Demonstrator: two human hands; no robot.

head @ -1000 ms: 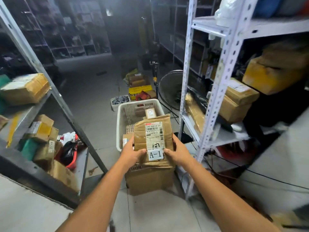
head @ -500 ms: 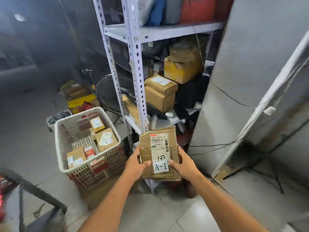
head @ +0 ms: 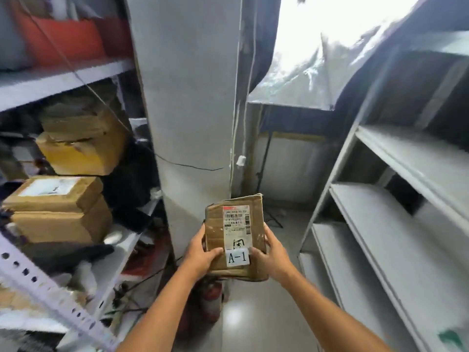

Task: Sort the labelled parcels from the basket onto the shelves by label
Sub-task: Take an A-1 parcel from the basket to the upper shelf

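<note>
One parcel point(head: 236, 229) held, grey metal shelves point(head: 375, 224) right, pillar point(head: 187, 97) ahead

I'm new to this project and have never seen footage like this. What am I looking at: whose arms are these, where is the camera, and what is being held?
No machine here: a person works with bare hands, and the camera sits on their head, looking forward and down. The left hand and right hand grip a brown parcel by its sides; its white sticker reads A-1. Left stands a metal rack with cardboard boxes, right a grey shelf unit.
</note>
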